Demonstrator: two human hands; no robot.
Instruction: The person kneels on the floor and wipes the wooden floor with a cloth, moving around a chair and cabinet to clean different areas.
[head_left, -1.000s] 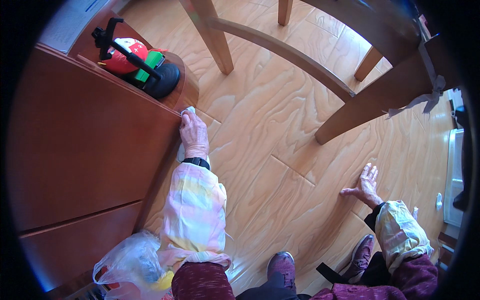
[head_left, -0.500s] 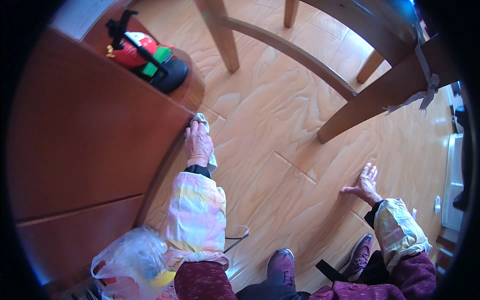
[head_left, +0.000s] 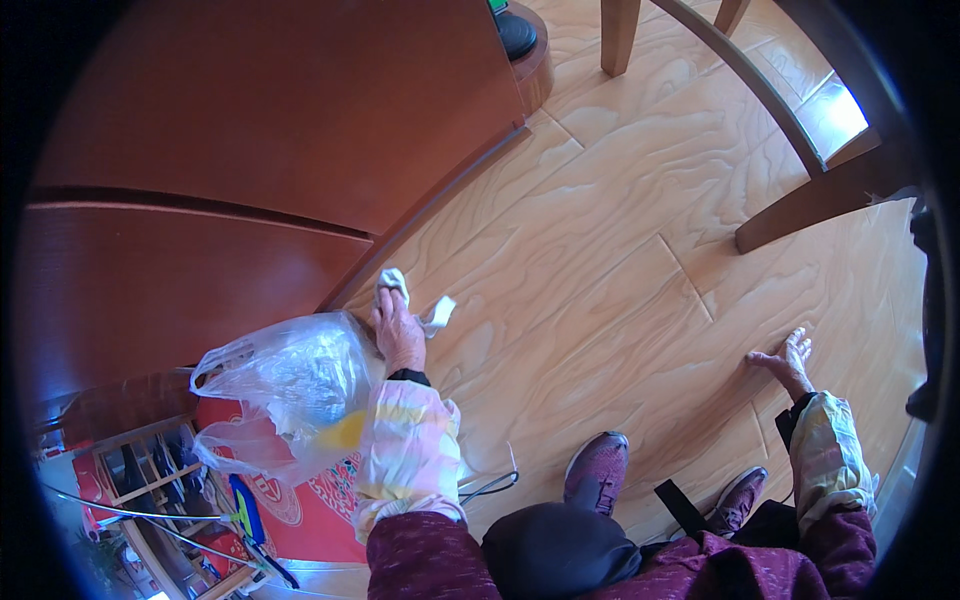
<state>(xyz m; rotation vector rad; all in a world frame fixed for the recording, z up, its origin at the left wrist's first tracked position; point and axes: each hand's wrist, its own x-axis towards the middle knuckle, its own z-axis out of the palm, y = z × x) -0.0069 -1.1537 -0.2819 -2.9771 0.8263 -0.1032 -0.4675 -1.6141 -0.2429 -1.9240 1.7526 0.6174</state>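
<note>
Cloth [head_left: 391, 279] down on the floor [head_left: 600, 250], under the left hand [head_left: 399, 338] near the cabinet [head_left: 300, 100], fingers drawn together over it, a white end poking out to the right! Right hand [head_left: 787, 363], well across the floor, holds nothing: fingers spread, thumb out, apparently propped there. So how far along? With the cloth in hand, wiping looks under way, not finished; yet nothing marks wiped floor from unwiped, so the share done can't be told. What's left? Perhaps the stretch by the chair [head_left: 800, 212], well apart from the cloth; the bag [head_left: 305, 365] sits just beside the left hand.
</note>
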